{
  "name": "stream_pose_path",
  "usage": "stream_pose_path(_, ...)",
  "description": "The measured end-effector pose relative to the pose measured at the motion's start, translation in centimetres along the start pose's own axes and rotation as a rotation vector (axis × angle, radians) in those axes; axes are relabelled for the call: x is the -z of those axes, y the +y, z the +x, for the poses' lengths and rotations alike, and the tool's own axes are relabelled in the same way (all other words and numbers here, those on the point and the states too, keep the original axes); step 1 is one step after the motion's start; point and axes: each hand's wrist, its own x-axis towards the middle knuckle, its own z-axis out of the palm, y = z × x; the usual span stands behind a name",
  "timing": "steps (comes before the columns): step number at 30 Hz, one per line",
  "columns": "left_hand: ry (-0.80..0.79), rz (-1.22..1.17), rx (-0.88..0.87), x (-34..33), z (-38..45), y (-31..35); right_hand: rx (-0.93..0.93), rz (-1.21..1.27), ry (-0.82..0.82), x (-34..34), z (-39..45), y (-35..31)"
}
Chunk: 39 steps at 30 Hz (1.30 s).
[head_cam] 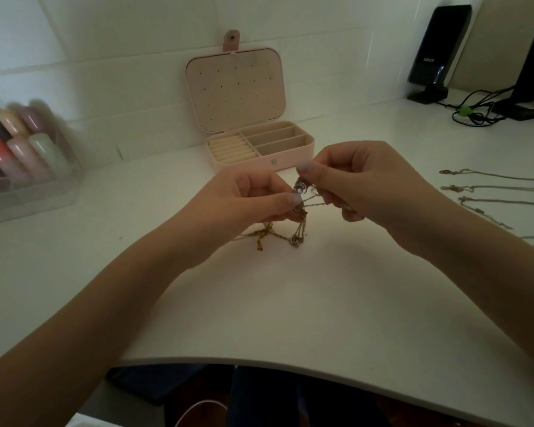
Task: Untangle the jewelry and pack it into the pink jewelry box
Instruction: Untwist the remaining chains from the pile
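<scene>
Left hand [247, 195]: we pinch the tangle [296, 211].
Right hand [352, 183]: we pinch its upper strands.
Tangle: its ends trail on the table [290, 303].
Box [259, 146]: open, just behind our hands.
Chains [490, 192]: right, cut off.
Knots: too fine to make out.

The jewelry box [259, 149] sat open at the desk's [290, 303] back — behind the tangled jewelry [290, 223]. Loose chains [490, 189] lay right; a clear organizer [22, 167], left.

You are facing one piece of lettering: a pale brand name on the black speaker [435, 53] at the worktop's far right, seemingly "EDIFIER", though too blurred for certainty.
</scene>
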Motion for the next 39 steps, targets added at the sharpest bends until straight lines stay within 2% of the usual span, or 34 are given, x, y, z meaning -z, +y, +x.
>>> stream_pose_path(4,-0.019,-0.143,0.064,0.0,-0.2,0.4,0.054,-0.009,0.009,-0.3,-0.3,-0.4)
stream_pose_path(7,-0.027,-0.224,0.093,-0.1,-0.3,0.5,0.016,0.019,-0.009,-0.5,-0.4,-0.4)
stream_pose_path(13,0.089,-0.098,0.018,-0.3,-0.3,0.5,-0.092,0.054,-0.088,-0.4,-0.4,-0.4)
stream_pose_path(17,0.157,-0.038,0.012,-0.3,-0.3,0.5,-0.032,-0.008,-0.031,-0.4,-0.4,-0.3)
stream_pose_path(22,0.232,-0.054,0.028,-0.2,-0.2,0.6,-0.079,-0.004,0.011,-0.4,-0.1,-0.1)
stream_pose_path(27,0.196,-0.158,0.045,-0.3,-0.1,0.5,-0.107,0.074,0.076,0.0,0.1,0.3)
stream_pose_path(30,0.171,-0.235,0.085,-0.3,0.0,0.5,-0.119,-0.035,0.088,-0.3,0.3,0.9)
stream_pose_path(32,0.147,-0.238,0.094,-0.2,0.0,0.4,-0.033,-0.216,0.146,-0.4,0.3,1.2)
stream_pose_path(34,0.137,-0.229,0.082,-0.1,0.0,0.4,0.048,-0.282,0.183,-0.4,0.2,0.9)
stream_pose_path(39,0.080,-0.194,0.047,-0.1,-0.1,0.3,-0.063,-0.110,-0.086,-0.9,-0.3,0.2)
